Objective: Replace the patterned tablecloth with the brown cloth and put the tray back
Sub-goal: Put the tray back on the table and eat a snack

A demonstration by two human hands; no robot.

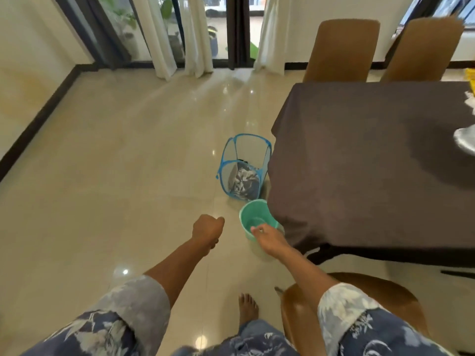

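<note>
**Cloth swap looks done, tray status unclear**

Brown cloth (359,150) covers the table at right and drapes over its near-left corner. Patterned tablecloth (244,182) sits bundled at the bottom of the blue mesh hamper (248,138) on the floor just left of the table, so it reads as parked for laundry. A silvery shape (466,140) at the far-right edge, on the cloth, is likely the tray, but it's cropped. Left hand (207,228) is curled into a fist, nothing visible in it. Right hand (268,240) hovers over the teal bucket (246,209) rim; can't tell if it pinches anything.
</note>
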